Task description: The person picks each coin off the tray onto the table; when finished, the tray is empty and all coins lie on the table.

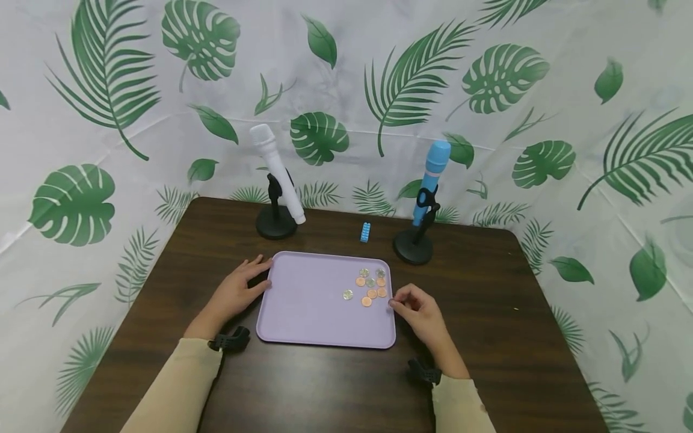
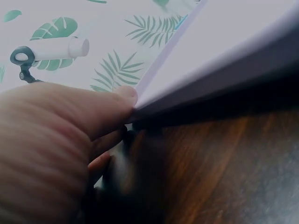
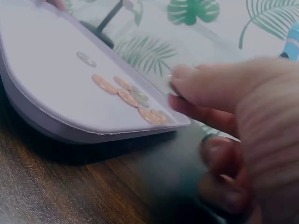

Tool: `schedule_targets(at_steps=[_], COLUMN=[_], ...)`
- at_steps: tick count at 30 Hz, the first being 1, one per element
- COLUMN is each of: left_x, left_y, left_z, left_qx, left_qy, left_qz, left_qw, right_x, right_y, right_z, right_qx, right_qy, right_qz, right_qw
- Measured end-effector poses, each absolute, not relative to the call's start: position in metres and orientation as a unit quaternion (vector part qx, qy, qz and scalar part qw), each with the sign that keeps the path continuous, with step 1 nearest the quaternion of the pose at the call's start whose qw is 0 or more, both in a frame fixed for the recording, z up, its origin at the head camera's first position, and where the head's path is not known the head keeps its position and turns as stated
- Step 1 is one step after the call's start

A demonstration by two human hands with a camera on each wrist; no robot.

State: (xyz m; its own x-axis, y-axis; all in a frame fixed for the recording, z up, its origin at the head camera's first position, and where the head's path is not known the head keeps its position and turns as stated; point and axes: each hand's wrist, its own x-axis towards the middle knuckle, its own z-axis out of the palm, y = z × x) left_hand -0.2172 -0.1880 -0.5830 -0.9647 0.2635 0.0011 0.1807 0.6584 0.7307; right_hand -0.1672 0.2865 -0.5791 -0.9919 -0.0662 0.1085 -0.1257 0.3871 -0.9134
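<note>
A lilac tray (image 1: 308, 300) lies on the table with several copper and silver coins (image 1: 372, 293) grouped in its right half. My left hand (image 1: 235, 293) is at the tray's left side, fingers extended, with the thumb touching the rim in the left wrist view. At the right rim, my right hand (image 1: 422, 313) pinches a coin between thumb and index fingertip. Only a thin edge of that coin (image 3: 174, 87) shows in the right wrist view; the other fingers curl loosely below. One silver coin (image 1: 348, 294) lies a little left of the others.
Behind the tray, a white microphone (image 1: 278, 174) leans in a black stand (image 1: 276, 222) at left. A blue microphone (image 1: 431, 174) is held in another stand (image 1: 412, 246) at right. Between them lies a small blue ridged block (image 1: 365, 232). A leaf-patterned cloth (image 1: 346, 72) hangs behind the table.
</note>
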Motion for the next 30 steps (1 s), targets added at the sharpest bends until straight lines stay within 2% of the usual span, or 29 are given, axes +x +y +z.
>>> schedule_targets(at_steps=[18, 30], left_x=[-0.214, -0.212], left_y=[-0.185, -0.182], left_z=[-0.581, -0.585], left_qx=[0.118, 0.108], left_qy=[0.908, 0.911], left_qz=[0.400, 0.396], left_qw=[0.043, 0.039], right_x=[-0.174, -0.176], right_y=[0.343, 0.337], right_z=[-0.577, -0.582], right_qx=[-0.107, -0.090], right_qy=[-0.793, -0.903], right_qz=[0.559, 0.394], right_qw=[0.218, 0.147])
